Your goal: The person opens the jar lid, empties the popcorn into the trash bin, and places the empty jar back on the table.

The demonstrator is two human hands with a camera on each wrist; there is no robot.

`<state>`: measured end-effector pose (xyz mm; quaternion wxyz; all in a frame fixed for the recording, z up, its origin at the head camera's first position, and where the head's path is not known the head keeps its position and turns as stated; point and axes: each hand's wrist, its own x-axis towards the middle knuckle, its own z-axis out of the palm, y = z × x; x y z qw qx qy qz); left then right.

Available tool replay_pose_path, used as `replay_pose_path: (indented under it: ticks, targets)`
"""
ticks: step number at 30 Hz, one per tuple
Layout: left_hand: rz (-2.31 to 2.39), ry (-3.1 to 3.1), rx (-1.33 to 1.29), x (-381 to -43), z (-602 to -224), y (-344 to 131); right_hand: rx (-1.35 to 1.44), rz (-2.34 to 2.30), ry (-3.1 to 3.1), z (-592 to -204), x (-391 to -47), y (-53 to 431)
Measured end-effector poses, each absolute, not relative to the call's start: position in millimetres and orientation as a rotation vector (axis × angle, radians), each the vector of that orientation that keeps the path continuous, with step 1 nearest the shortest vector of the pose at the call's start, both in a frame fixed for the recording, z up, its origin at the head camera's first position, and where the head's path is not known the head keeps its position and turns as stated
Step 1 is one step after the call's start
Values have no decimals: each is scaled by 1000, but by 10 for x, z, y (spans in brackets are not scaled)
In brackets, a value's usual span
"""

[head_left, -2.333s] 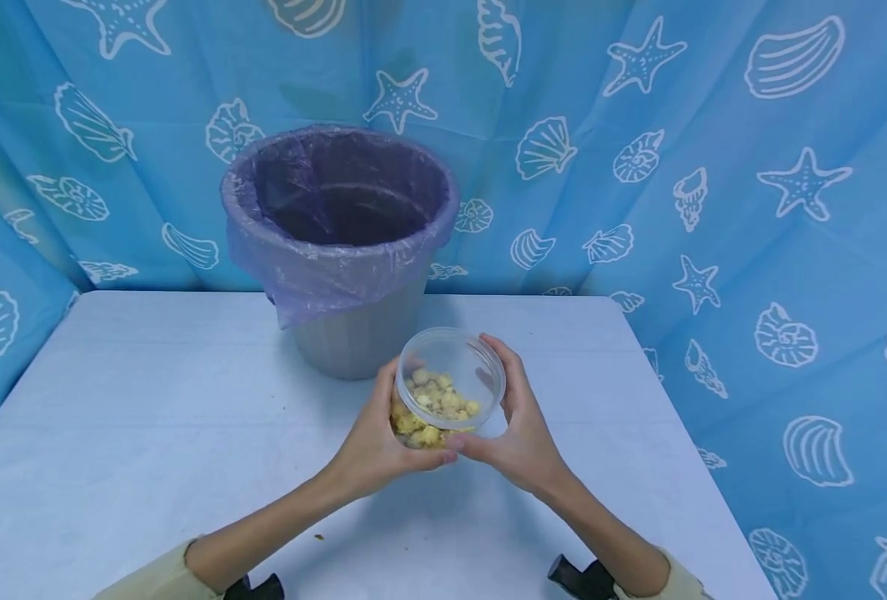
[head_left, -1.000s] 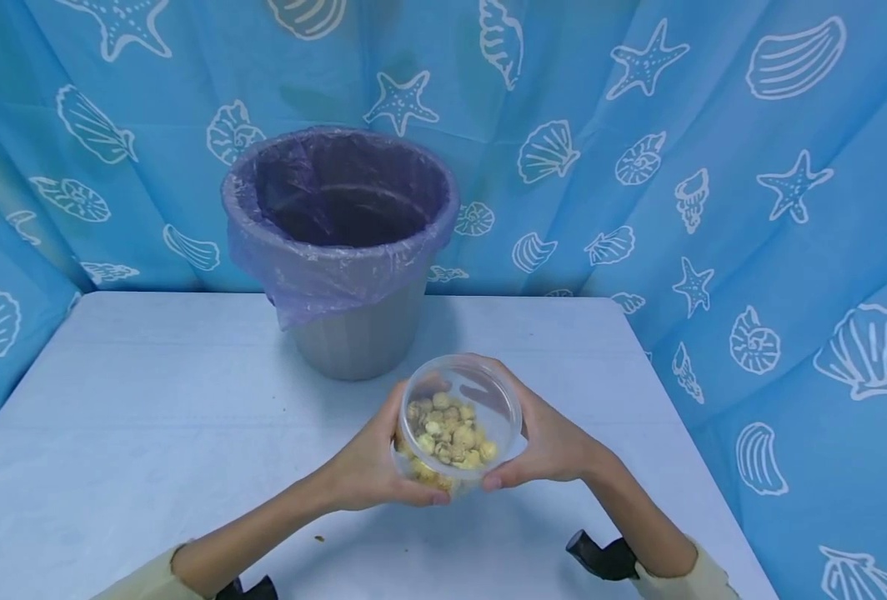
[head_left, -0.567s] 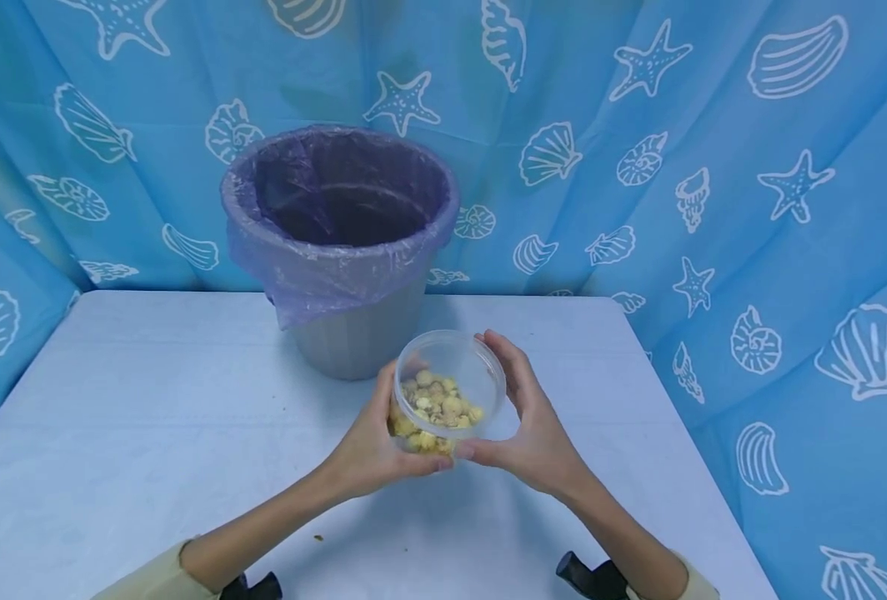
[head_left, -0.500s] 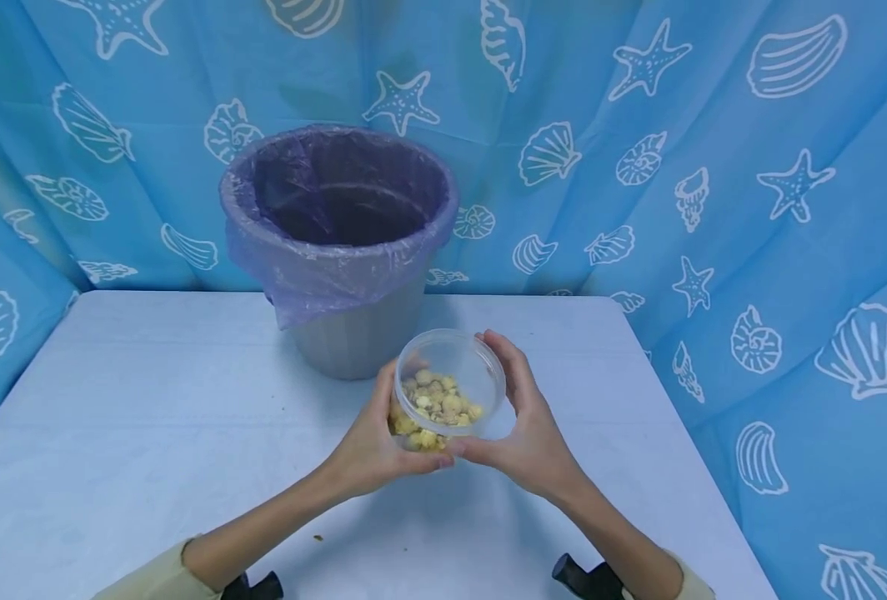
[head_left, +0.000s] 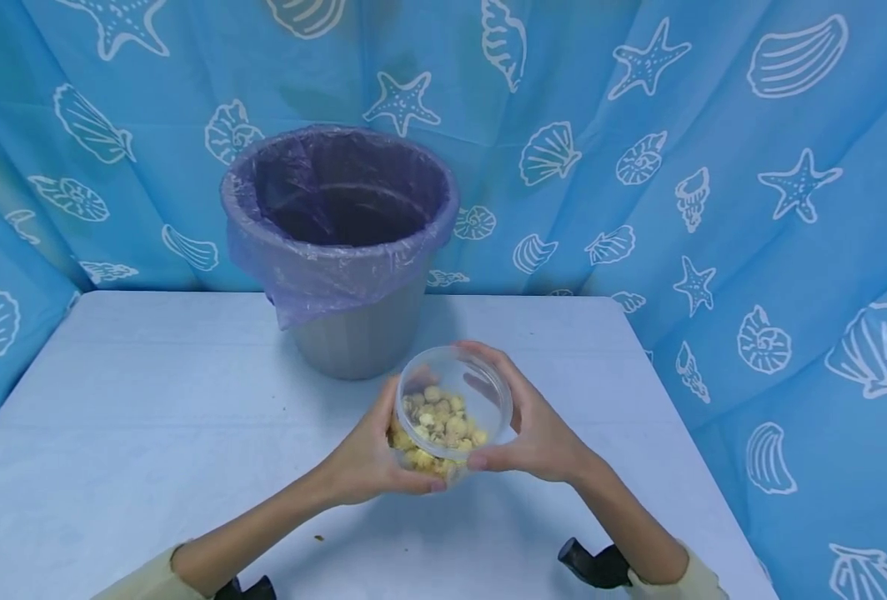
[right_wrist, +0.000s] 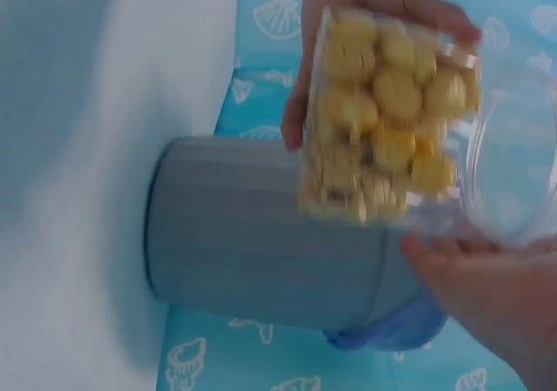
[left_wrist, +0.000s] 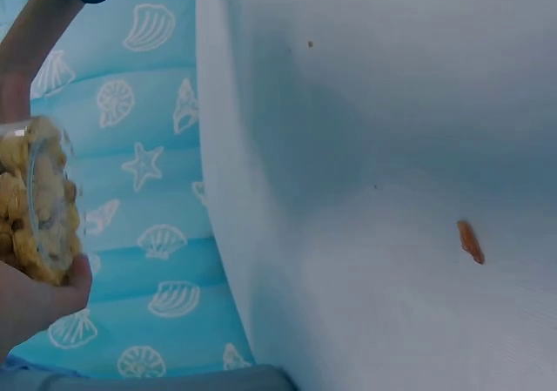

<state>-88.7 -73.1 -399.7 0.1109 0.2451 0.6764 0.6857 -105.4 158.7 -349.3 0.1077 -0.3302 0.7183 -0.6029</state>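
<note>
A clear plastic jar (head_left: pixel 454 408) is held above the table between both hands in the head view, its round top tilted toward the camera. Yellow popcorn (right_wrist: pixel 392 112) fills its lower part, slightly blurred in the right wrist view. My left hand (head_left: pixel 372 458) grips the jar's left side, the thumb along the front. On the other side my right hand (head_left: pixel 537 425) grips it, fingers round the far side and thumb near the front rim. In the left wrist view, the jar (left_wrist: pixel 39 199) shows only at the edge. Whether a clear lid covers the top, I cannot tell.
A grey bin (head_left: pixel 361 337) with a purple liner (head_left: pixel 338 283) stands behind the jar on the white table (head_left: pixel 151 400). A small brown scrap (left_wrist: pixel 470 241) lies on the table near my left forearm. A blue shell-print curtain (head_left: pixel 578 75) surrounds the back and sides.
Over these frames the jar dips toward me, rises away, then dips again, both hands keeping hold. Since half a second ago it has come slightly nearer. The bin has not moved.
</note>
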Motion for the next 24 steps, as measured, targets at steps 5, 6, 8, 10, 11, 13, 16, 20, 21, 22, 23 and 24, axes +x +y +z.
replay_pose_path:
  ticks: [5, 6, 8, 10, 11, 13, 16, 20, 21, 22, 23, 24]
  targets:
    - [1983, 1977, 779, -870, -4028, -748, -1045, -1782, 2010, -3521, -1134, 1668]
    - [1983, 1976, 783, -867, -4034, -751, -1051, -1785, 2017, -3529, -1146, 1680]
    - [1981, 1987, 774, -860, -4043, -763, -1050, -1788, 2048, -3543, -1164, 1708]
    - [1980, 2005, 761, -850, -4048, -780, -1042, -1804, 2070, -3554, -1182, 1740]
    - [1978, 2018, 753, -846, -4050, -790, -1032, -1819, 2073, -3559, -1187, 1760]
    - [1972, 2044, 751, -841, -4054, -808, -1027, -1853, 2074, -3573, -1194, 1811]
    - [1965, 2067, 755, -832, -4058, -842, -1021, -1897, 2099, -3609, -1190, 1907]
    - [1962, 2102, 758, -816, -4072, -902, -995, -1928, 2168, -3682, -1176, 2052]
    - [1963, 2113, 758, -813, -4078, -922, -987, -1933, 2183, -3707, -1176, 2087]
    - [1965, 2125, 758, -810, -4086, -942, -975, -1935, 2200, -3732, -1176, 2119]
    - [1966, 2136, 756, -807, -4095, -962, -960, -1936, 2212, -3761, -1181, 2152]
    - [1967, 2147, 755, -804, -4105, -984, -944, -1933, 2225, -3793, -1184, 2182]
